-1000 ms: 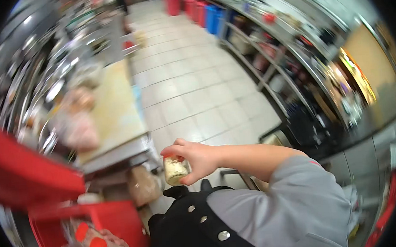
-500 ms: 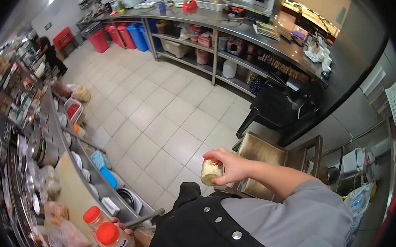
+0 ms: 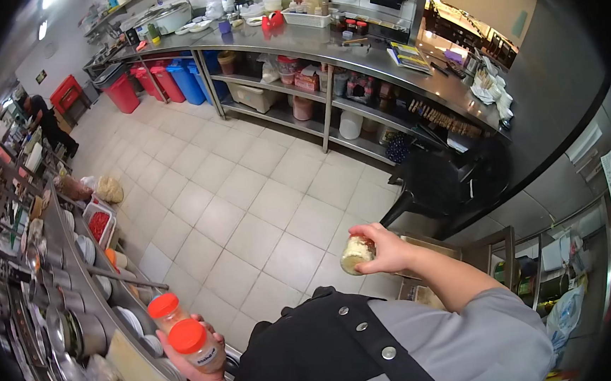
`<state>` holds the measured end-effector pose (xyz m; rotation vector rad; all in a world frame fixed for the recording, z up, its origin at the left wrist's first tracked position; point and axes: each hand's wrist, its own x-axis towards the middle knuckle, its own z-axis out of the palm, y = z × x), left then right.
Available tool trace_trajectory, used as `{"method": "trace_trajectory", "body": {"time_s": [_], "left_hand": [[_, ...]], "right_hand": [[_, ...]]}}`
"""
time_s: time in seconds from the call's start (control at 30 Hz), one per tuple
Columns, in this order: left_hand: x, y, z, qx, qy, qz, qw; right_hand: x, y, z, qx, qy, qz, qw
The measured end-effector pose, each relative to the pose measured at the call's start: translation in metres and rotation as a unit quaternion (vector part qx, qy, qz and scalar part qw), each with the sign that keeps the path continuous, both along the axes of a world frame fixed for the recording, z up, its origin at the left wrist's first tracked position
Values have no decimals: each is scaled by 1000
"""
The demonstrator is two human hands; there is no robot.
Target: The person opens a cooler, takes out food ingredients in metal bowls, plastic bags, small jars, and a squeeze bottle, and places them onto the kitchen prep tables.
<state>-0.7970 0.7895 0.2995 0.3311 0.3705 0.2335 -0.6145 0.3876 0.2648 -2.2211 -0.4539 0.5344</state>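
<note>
The left hand [image 3: 183, 367] curls around a labelled jar [image 3: 201, 353] and a second red-lidded jar [image 3: 165, 308] just beside it; the right hand [image 3: 391, 253] grips a glass jar [image 3: 357, 255] between thumb and fingers.

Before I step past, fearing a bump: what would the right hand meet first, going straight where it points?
For the right hand, holding a jar, the way looks free over the tiled floor, though depth is unclear.
</note>
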Motion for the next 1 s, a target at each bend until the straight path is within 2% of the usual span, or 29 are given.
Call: {"method": "trace_trajectory", "body": {"time_s": [0.17, 0.3, 0.43, 0.5, 0.6, 0.63, 0.7, 0.73, 0.87, 0.9, 1.0], "left_hand": [[109, 19, 8, 6, 48, -40, 998], [200, 21, 7, 5, 31, -109, 994], [290, 12, -1, -8, 20, -145, 989], [336, -4, 6, 15, -20, -140, 990], [394, -25, 16, -28, 6, -134, 991], [413, -27, 14, -13, 15, -140, 990], [454, -42, 15, -3, 13, -148, 989], [473, -47, 17, 3, 15, -149, 989], [553, -63, 21, 14, 39, -157, 987], [574, -65, 21, 23, 35, -164, 986], [644, -62, 17, 32, 43, -179, 982]], "right_hand": [[46, 10, -3, -34, 39, -29, 998], [96, 5, -15, -23, 51, -96, 994], [175, -13, -40, -31, 57, -93, 994], [225, -23, -50, -9, 56, -87, 995], [298, -32, -42, 3, 68, -104, 992], [322, -37, -36, 7, 75, -78, 994], [373, -49, -51, 202, 208, -81, 953], [396, -52, -60, 298, 273, -79, 911], [480, -46, -28, 461, 206, -115, 855], [503, -47, -21, 473, 181, -109, 855], [568, -52, 0, 551, 202, -91, 804]]}}
